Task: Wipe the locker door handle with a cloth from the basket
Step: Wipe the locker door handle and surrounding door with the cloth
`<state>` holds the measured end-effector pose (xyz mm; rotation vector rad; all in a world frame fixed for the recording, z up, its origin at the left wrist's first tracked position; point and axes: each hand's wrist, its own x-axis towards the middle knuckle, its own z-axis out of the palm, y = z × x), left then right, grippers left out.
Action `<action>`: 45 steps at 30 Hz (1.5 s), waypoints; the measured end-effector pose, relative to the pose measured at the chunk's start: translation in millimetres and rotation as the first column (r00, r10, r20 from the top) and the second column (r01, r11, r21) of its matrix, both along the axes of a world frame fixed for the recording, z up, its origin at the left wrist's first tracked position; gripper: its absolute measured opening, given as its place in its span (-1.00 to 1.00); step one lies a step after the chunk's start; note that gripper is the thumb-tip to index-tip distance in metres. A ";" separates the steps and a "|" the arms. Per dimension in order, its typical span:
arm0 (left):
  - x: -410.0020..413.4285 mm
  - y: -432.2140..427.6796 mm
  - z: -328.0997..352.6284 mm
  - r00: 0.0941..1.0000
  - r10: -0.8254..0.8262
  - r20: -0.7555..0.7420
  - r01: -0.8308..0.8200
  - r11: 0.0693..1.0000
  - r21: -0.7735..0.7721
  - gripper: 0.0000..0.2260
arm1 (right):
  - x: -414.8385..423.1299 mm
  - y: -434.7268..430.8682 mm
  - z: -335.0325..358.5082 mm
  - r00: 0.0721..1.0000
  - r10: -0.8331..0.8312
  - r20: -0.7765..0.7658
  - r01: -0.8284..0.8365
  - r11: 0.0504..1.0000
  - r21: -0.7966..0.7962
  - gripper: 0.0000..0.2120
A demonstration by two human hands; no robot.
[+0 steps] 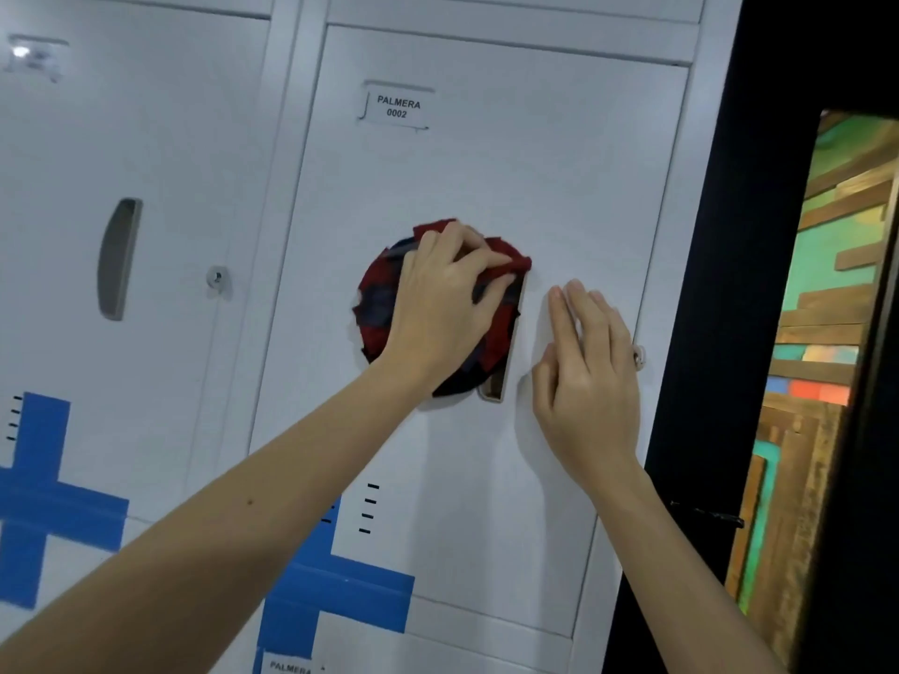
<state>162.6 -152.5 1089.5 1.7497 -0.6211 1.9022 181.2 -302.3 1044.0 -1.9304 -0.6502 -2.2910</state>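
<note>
A red and dark blue cloth (377, 304) is bunched against the white locker door (486, 177) labelled PALMERA 0002. My left hand (438, 304) grips the cloth and presses it over the recessed door handle (501, 381), of which only the lower right edge shows. My right hand (588, 367) lies flat on the door just right of the handle, fingers straight and pointing up. No basket is in view.
A second locker door with a grey recessed handle (119, 257) and a key lock (217, 278) stands to the left. Blue tape crosses (340, 591) mark the lower doors. A lock (638, 356) sits at the right door's edge. A black frame (739, 284) and coloured wooden wall are at right.
</note>
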 end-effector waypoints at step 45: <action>10.4 -31.2 -93.4 0.995 -0.040 0.091 0.050 0.992 -0.120 -0.87 | -0.1 0.0 -0.5 0.999 -0.033 -0.002 0.033 0.999 -0.005 -0.57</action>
